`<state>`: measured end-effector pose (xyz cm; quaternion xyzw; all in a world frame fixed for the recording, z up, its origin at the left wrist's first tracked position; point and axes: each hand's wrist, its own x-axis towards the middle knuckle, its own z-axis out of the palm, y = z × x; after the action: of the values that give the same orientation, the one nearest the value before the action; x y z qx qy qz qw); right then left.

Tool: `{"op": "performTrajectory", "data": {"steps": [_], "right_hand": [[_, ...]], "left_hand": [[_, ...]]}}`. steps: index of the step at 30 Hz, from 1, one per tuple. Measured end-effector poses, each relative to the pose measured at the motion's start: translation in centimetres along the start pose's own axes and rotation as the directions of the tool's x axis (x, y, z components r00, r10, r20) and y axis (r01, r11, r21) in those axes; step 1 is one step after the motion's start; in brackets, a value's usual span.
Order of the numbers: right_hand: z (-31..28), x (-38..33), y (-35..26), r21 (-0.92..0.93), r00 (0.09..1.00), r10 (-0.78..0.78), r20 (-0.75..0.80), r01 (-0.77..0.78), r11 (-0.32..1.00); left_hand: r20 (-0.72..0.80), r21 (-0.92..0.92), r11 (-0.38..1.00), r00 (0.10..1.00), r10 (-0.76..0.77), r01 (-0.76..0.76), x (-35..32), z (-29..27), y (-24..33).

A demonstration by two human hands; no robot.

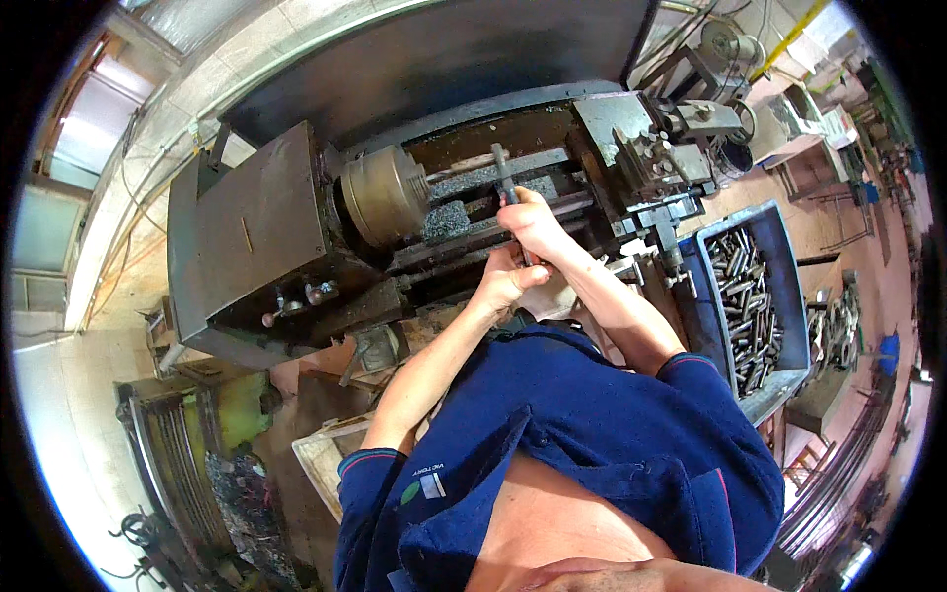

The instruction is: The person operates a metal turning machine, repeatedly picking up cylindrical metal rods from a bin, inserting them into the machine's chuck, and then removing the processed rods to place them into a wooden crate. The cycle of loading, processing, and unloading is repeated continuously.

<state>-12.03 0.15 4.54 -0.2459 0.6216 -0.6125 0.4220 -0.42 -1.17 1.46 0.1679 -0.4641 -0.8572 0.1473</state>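
Over the bed of a metal lathe [473, 242], my two hands hold a slim dark metal rod [506, 181] whose paler far end points away from me. My right hand [535, 225] wraps round its middle, the thumb lying along it. Nearer my body, my left hand [508, 282] is closed about the rod's near end, with the fingers partly hidden. The round brass-coloured chuck [385, 195] is left of my hands, fixed to the grey headstock [252, 232]. Metal chips [447, 219] lie on the bed between chuck and hands.
Lathe carriage and tool post [656, 158] stand to the right. Beside them a blue bin [801, 326] holds many short metal pins [742, 301]. A dark splash panel [444, 69] rises behind the bed. Control levers [296, 304] jut from the headstock's front.
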Motion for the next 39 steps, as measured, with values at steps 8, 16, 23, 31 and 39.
{"op": "performTrajectory", "data": {"steps": [8, 16, 23, 31, 39], "right_hand": [[-2.4, -2.4, 1.1, 0.119, 0.976, -0.037, -0.214, 0.064, 0.991], [-6.7, -10.9, 4.7, 0.230, 0.922, -0.149, -0.359, 0.241, 0.943], [-9.9, -19.3, 8.9, 0.426, 0.733, 0.054, -0.679, 0.333, 0.841], [-18.7, -25.5, 5.6, 0.665, 0.821, 0.165, -0.546, 0.306, 0.681], [-30.1, -27.4, 5.5, 0.763, 0.795, 0.160, -0.585, 0.473, 0.440]], "left_hand": [[0.116, 0.130, 0.989, 0.990, -0.082, 0.067, 0.9, 0.1, -1.2], [0.259, 0.769, 0.585, 0.962, 0.087, -0.260, -0.8, 4.8, -1.7], [0.378, 0.912, 0.255, 0.900, -0.217, -0.322, -3.6, 9.2, -4.6], [0.188, 0.512, 0.855, 0.982, -0.022, -0.079, -2.9, 10.1, -2.2], [-0.273, 0.411, 0.894, 0.960, -0.067, 0.179, -7.4, 4.8, -7.7]]}}
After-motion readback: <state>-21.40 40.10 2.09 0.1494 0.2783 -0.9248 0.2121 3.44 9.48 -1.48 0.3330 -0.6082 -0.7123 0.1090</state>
